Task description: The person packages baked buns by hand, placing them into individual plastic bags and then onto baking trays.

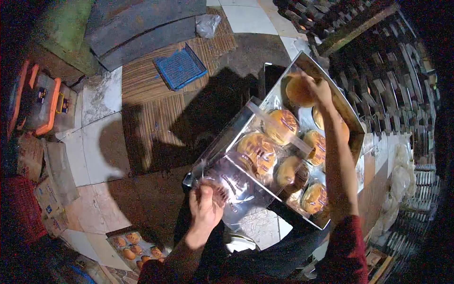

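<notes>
Right hand: the right hand point(319, 90) is stretched out towards 1 o'clock from the body, fingers closed over the top of a bare bun point(298, 92).
Bare bun: at the far, 12 o'clock end of the metal tray point(274, 97). From here I cannot tell whether it rests on the metal or is lifted clear of it.
Left hand: the left hand point(205, 206) is at the tray's near 7 o'clock corner, pinched shut on the edge of a clear plastic bag point(241, 189).
Clear plastic bag: glossy and printed, spread over the near end of the tray, just beside the closest buns.
Wrapped buns: several wrapped buns point(259, 150) lie in two rough rows along the middle of the tray, between the two hands.
Sleeve: a dark red sleeve point(347, 246) covers the right upper arm, with the forearm bare above the buns.
Floor, 10 to 11 o'clock of the tray: a woven mat point(151, 113) with a blue mesh basket point(180, 67) lying on it.
Floor, 9 o'clock: an orange-lidded box point(45, 102), well apart from the tray.
Floor, 7 o'clock: a second tray of buns point(132, 246), near the left forearm.
Side, 3 o'clock: a pile of plastic bags point(399, 184) beside the tray's right edge.
</notes>
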{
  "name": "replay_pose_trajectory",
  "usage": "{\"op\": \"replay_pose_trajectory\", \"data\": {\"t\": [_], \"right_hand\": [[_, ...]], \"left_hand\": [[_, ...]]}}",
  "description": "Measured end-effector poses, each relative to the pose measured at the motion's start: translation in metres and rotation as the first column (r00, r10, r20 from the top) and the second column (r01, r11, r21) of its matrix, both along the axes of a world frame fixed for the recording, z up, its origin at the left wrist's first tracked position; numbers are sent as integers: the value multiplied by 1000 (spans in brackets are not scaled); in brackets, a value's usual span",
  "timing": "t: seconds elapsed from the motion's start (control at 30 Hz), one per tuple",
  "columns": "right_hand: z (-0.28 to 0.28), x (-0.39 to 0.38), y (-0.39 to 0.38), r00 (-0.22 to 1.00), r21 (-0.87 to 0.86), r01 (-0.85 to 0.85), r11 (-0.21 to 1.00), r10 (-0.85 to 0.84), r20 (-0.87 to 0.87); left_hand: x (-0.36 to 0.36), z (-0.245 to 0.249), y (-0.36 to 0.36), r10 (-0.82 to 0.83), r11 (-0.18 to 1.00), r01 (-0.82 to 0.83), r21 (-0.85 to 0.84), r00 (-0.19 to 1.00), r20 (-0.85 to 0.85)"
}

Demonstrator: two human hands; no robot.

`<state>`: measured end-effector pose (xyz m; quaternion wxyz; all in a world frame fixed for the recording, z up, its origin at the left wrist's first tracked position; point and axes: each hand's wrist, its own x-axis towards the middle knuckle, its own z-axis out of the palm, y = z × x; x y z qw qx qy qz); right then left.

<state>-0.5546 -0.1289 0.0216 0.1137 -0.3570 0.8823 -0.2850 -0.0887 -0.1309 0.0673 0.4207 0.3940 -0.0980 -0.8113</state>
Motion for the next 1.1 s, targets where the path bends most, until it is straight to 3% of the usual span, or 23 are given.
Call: {"op": "replay_pose_trajectory", "data": {"t": [0.03,0.07,0.13,0.17,0.2,0.27,0.33,0.37,0.4,0.47,0.53,0.57,0.6,0.67,0.7,0.73,0.8,0.87,0.93,1.0,1.03,1.07,1.1], "right_hand": [[31,62,-8,818,222,267,938,-98,-567],[36,87,-8,784,208,195,958,-25,-620],[20,82,-2,995,-222,95,971,-84,60],[14,80,4,864,-470,182,864,87,496],[37,100,4,610,-501,365,785,205,765],[97,135,18,269,-364,487,794,260,927],[137,163,50,211,-405,315,858,353,912],[150,178,66,264,-438,257,861,373,889],[162,194,81,313,-467,196,862,396,863],[189,228,113,811,-168,-251,953,302,501],[195,277,147,842,-56,-405,912,396,367],[174,297,168,871,-81,-284,955,292,394],[154,314,187,886,-106,-155,982,186,424],[159,343,209,710,-94,276,956,-138,691],[164,362,215,681,-268,501,823,-184,709],[148,370,229,793,-484,494,722,-145,592],[148,415,230,761,-606,596,526,-131,635],[137,462,240,976,-482,123,867,-17,219],[141,503,229,961,-518,-220,827,276,33],[124,500,241,931,-608,-230,760,355,91],[125,497,243,884,-682,-230,694,442,152],[136,499,250,539,-626,277,729,422,729],[161,492,247,661,-709,274,650,408,630]], "left_hand": [[0,-9,-1,-41,999,39,-31,998,-43],[2,-13,2,-84,995,79,-60,993,-82],[-1,-8,-1,-135,986,126,-112,988,-78],[-2,-7,0,-155,983,149,-107,987,-50],[-2,-6,2,-173,980,170,-103,985,-21],[2,-22,2,-208,963,202,-178,978,-14],[6,-35,4,-349,901,332,-280,937,-11],[4,-23,2,-411,829,478,-289,872,266],[-2,-1,3,-431,758,550,-350,826,364],[-3,1,6,-291,410,659,-630,750,595],[1,-23,18,-436,384,630,-674,768,469],[4,-11,23,-460,301,680,-669,718,523],[7,5,27,-475,210,724,-657,663,578],[15,31,40,-104,291,650,-703,751,652],[22,42,48,-122,466,632,-619,739,662],[29,53,58,-144,625,592,-509,728,670],[40,80,87,-383,666,531,-524,846,372],[41,54,108,-288,385,588,-712,809,512],[33,102,92,-568,743,518,-423,823,10],[35,108,96,-546,420,520,-744,799,251],[45,115,109,-503,79,562,-824,736,453],[54,129,129,-635,105,599,-794,655,410],[65,144,140,-776,225,647,-728,571,267]]}}
